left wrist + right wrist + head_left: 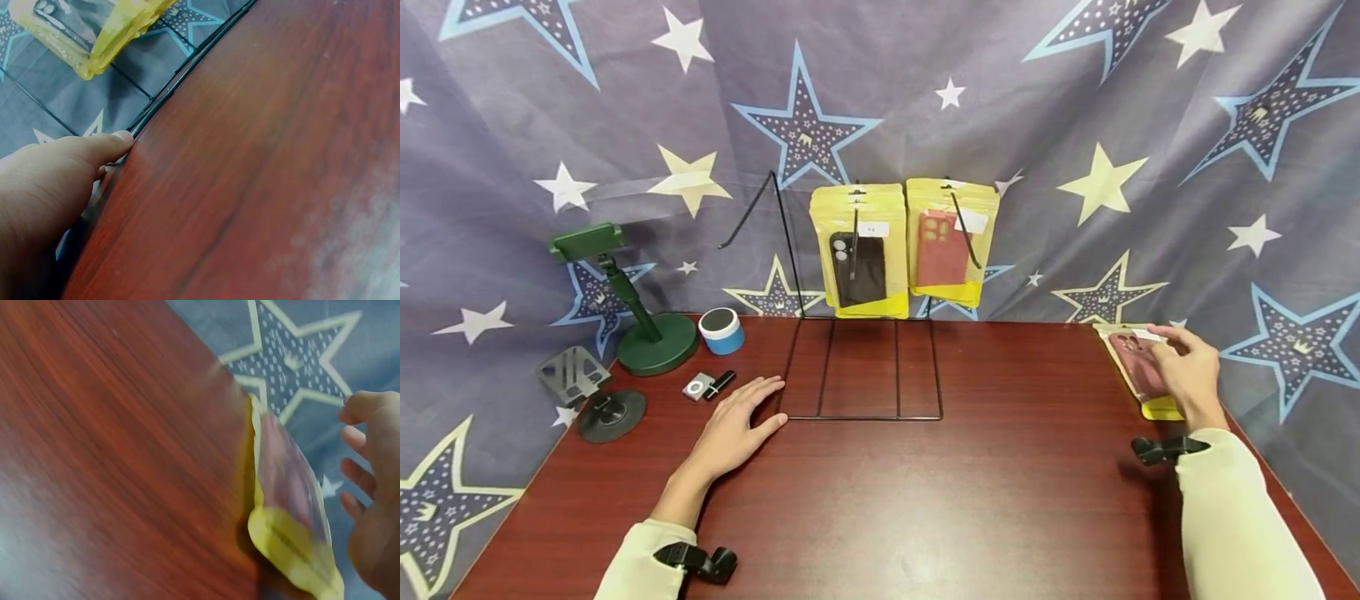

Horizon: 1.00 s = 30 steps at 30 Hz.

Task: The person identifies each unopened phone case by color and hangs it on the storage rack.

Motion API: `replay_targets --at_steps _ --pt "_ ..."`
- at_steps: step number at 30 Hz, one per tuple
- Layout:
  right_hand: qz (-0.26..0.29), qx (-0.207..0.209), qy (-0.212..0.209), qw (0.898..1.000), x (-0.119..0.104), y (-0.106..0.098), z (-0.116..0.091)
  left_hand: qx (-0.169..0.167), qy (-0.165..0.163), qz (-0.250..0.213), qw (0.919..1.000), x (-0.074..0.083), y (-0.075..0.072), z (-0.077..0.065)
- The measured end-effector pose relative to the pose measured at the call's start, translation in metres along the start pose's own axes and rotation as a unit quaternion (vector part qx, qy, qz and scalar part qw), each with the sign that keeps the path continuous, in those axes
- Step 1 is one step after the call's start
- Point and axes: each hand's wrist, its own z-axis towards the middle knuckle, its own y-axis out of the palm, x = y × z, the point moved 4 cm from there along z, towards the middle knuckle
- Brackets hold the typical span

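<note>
My left hand rests by the front left corner of a black wire display rack, fingers extended. In the left wrist view its thumb lies right at the base wire. Yellow bags with a black phone case and a pink-red phone case hang from the rack's hooks. At the far right my right hand hovers over a yellow bag with a dark pink phone case on the table. In the right wrist view, the loosely bent fingers are apart from that bag.
A green phone stand, a grey folding stand, a blue and white cylinder, a small silver player and a black stick-like item stand or lie on the left. A star-patterned cloth hangs behind the table.
</note>
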Motion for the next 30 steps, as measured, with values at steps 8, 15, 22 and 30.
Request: replay_targets --at_steps 8,15,22,30 --pt "-0.081 -0.018 0.086 0.993 0.027 -0.008 0.003 0.004 0.003 -0.001 1.0 0.001 0.0 0.0" --pt "-0.125 -0.057 0.097 0.986 0.03 -0.005 0.0 0.006 0.002 0.003 1.0 -0.001 0.0 0.0" --pt "-0.195 -0.105 0.079 0.972 0.03 -0.006 0.0 0.006 0.003 -0.002 1.0 0.0 0.001 0.001" --pt "-0.21 -0.131 0.029 0.969 0.027 -0.005 0.001 0.011 0.003 0.0 0.9999 0.0 0.0 0.001"
